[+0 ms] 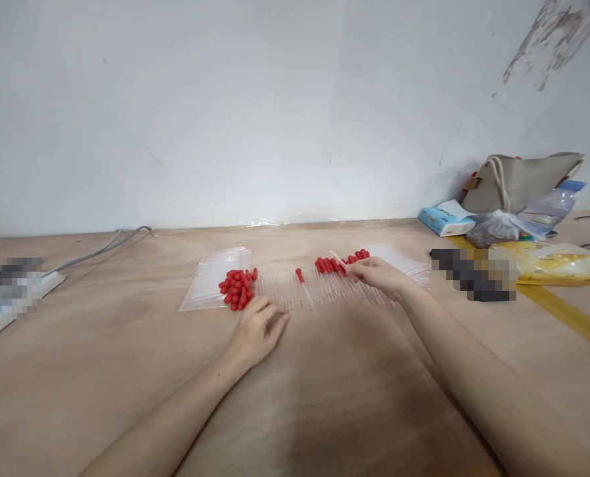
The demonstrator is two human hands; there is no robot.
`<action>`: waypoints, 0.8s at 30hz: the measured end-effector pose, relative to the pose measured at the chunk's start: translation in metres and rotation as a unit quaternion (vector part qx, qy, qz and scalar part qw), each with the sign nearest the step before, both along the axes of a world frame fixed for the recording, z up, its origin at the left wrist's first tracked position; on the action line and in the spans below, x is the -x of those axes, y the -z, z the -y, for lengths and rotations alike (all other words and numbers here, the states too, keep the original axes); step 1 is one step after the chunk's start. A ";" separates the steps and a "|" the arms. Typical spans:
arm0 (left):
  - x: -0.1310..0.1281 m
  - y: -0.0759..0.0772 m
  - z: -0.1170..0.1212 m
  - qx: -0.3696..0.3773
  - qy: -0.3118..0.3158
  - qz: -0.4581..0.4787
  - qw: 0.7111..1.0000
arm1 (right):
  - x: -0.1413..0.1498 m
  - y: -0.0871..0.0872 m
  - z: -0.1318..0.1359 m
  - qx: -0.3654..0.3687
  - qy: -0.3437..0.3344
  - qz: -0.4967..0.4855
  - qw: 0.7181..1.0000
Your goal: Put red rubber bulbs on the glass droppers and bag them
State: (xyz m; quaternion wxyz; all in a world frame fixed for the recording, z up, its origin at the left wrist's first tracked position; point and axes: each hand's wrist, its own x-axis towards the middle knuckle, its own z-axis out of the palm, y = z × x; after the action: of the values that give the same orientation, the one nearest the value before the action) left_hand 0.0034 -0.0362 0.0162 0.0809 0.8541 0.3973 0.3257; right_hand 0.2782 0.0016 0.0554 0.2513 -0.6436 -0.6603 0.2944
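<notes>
My left hand (pixel 259 331) is low over the wooden tabletop, just below a heap of red rubber dropper bulbs (pixel 234 286). Its fingers are bent, the thumb stands apart from them, and nothing shows between. Pinched in my right hand (pixel 377 273) is a thin, pale clear tube (pixel 337 257), slanting up to the left. Below that hand lies a row of clear dropper tubes (pixel 319 291), several topped with red bulbs (pixel 327 265). One separate dropper with a red bulb (pixel 299 275) lies mid-row; bare tubes (pixel 272 286) lie to its left.
Clear plastic bags lie flat at the left (pixel 202 288) and the right (pixel 387 255) of the row. Farther right are a blue tissue pack (pixel 446 218), a grey-beige bag (pixel 528 185) and a yellow package (pixel 553 265). A power strip (pixel 21 308) with a grey cable (pixel 100 248) is at left.
</notes>
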 end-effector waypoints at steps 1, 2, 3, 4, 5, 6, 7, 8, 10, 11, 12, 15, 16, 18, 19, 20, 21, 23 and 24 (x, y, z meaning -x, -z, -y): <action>0.006 -0.004 -0.006 -0.029 -0.042 -0.006 0.999 | 0.003 0.001 0.007 -0.035 -0.031 0.009 0.999; 0.013 -0.008 -0.013 -0.052 -0.083 -0.018 0.995 | 0.006 0.004 0.015 -0.076 -0.062 0.029 0.995; 0.020 -0.013 -0.020 -0.066 -0.125 -0.028 0.990 | 0.010 0.007 0.022 -0.121 -0.090 0.061 0.987; 0.028 -0.018 -0.027 -0.070 -0.166 -0.036 0.983 | 0.014 0.010 0.030 -0.162 -0.117 0.100 0.975; 0.034 -0.023 -0.034 -0.068 -0.205 -0.045 0.975 | 0.017 0.014 0.036 -0.198 -0.135 0.140 0.961; 0.039 -0.028 -0.041 -0.062 -0.232 -0.056 0.969 | 0.020 0.017 0.042 -0.225 -0.151 0.178 0.946; 0.043 -0.033 -0.047 -0.057 -0.247 -0.073 0.965 | 0.023 0.019 0.047 -0.244 -0.163 0.210 0.933; 0.044 -0.036 -0.054 -0.051 -0.256 -0.092 0.961 | 0.024 0.021 0.051 -0.255 -0.172 0.236 0.922; 0.039 -0.042 -0.067 -0.028 -0.265 -0.139 0.954 | 0.027 0.024 0.055 -0.263 -0.186 0.271 0.907; 0.034 -0.044 -0.075 -0.006 -0.275 -0.166 0.947 | 0.027 0.025 0.056 -0.264 -0.193 0.283 0.902; 0.028 -0.046 -0.083 0.022 -0.287 -0.195 0.938 | 0.028 0.025 0.057 -0.264 -0.199 0.293 0.897; 0.011 -0.049 -0.109 0.128 -0.342 -0.282 0.887 | 0.029 0.027 0.058 -0.258 -0.208 0.298 0.895; 0.007 -0.049 -0.118 0.146 -0.354 -0.290 0.877 | 0.030 0.028 0.059 -0.255 -0.206 0.290 0.899; 0.001 -0.049 -0.130 0.165 -0.370 -0.294 0.866 | 0.032 0.030 0.060 -0.247 -0.195 0.262 0.912; 0.000 -0.048 -0.135 0.166 -0.375 -0.291 0.864 | 0.033 0.032 0.061 -0.243 -0.186 0.247 0.919; -0.001 -0.048 -0.137 0.167 -0.379 -0.288 0.864 | 0.035 0.033 0.060 -0.239 -0.178 0.233 0.926; -0.002 -0.047 -0.139 0.166 -0.380 -0.284 0.864 | 0.036 0.035 0.060 -0.235 -0.171 0.222 0.931; -0.002 -0.048 -0.138 0.160 -0.376 -0.275 0.870 | 0.039 0.039 0.058 -0.231 -0.162 0.205 0.937; -0.003 -0.049 -0.136 0.154 -0.372 -0.270 0.875 | 0.040 0.040 0.056 -0.231 -0.158 0.199 0.939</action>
State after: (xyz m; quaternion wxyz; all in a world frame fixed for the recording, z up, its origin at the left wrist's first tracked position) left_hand 0.0064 0.1000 0.0654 -0.0257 0.6750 0.7370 0.0234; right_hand 0.2384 -0.0542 0.0151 0.2065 -0.5008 -0.8399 0.0352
